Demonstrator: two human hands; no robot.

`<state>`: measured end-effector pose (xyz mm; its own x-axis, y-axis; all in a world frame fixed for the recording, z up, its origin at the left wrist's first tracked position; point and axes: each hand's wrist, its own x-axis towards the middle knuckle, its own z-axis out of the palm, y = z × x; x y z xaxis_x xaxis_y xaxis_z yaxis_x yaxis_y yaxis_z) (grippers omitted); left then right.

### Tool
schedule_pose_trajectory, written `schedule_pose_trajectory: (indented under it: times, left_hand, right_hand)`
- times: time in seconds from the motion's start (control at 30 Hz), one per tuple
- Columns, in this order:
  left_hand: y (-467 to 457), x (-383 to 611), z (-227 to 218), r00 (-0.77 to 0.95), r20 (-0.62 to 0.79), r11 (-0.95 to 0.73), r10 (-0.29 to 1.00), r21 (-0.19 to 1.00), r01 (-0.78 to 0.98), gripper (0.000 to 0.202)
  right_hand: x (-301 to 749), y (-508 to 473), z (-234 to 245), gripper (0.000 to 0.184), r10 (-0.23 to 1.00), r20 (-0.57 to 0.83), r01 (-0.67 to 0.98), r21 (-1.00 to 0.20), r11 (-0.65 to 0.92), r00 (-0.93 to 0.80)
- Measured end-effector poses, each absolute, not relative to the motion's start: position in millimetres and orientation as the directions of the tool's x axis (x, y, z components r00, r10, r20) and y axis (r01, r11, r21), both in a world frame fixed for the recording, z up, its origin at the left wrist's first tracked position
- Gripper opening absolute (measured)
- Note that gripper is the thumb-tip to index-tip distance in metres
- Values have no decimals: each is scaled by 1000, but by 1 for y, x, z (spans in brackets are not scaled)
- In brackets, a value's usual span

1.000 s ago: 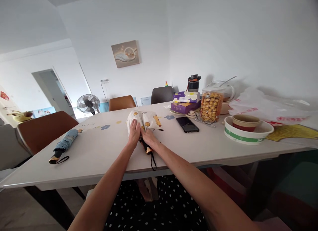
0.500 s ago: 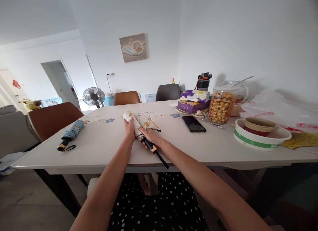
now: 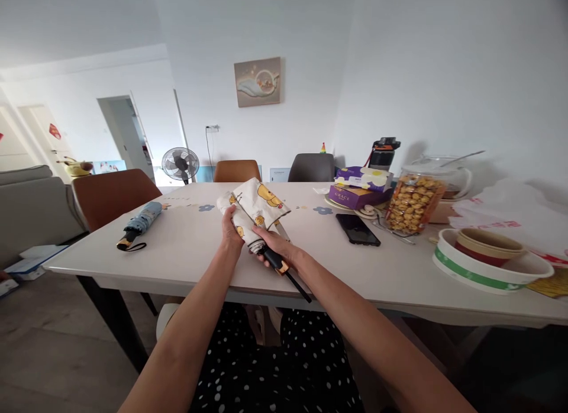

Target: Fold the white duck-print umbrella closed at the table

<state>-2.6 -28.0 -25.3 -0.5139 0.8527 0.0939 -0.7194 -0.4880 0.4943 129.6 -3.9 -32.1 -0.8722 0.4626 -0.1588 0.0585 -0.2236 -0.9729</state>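
Observation:
A white folding umbrella [image 3: 256,207] with yellow duck prints is held just above the near edge of the white table [image 3: 190,247]. My left hand [image 3: 230,232] wraps round its folded canopy near the middle. My right hand [image 3: 275,246] grips the black handle end, and the black wrist strap [image 3: 296,284] trails out toward me. A loose flap of canopy stands up behind my hands.
A blue folded umbrella [image 3: 138,223] lies at the table's left. A black phone [image 3: 357,229], a purple box [image 3: 357,194], a jar of snacks [image 3: 411,203], a bowl in a white-and-green tub [image 3: 486,259] and a plastic bag [image 3: 510,212] sit right. Brown chairs [image 3: 113,194] line the far side.
Both hands have lifted the duck umbrella off the table and drawn it nearer me. The left hand went from lying flat on the canopy to wrapping it. The view has swung left.

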Motion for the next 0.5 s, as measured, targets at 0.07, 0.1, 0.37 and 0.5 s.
schedule_pose_trajectory:
  times: [0.07,0.1,0.37,0.5]
  left_hand:
    - [-29,-3,-25,-486,102,-467,868,500,-729,39]
    - [-30,-3,-26,-472,100,-454,876,502,-736,41]
    - [-34,-1,-28,-405,-38,-322,914,542,-777,53]
    - [-31,-3,-27,-462,66,-418,885,554,-720,45]
  right_hand:
    - [129,-4,-32,47,434,-171,58,-964,-261,-885]
    - [128,-4,-33,47,411,-161,42,-958,-285,-897]
    - [129,1,-35,38,362,-123,-4,-944,-329,-924]
    - [131,-5,-30,33,411,-75,-50,-957,-285,-908]
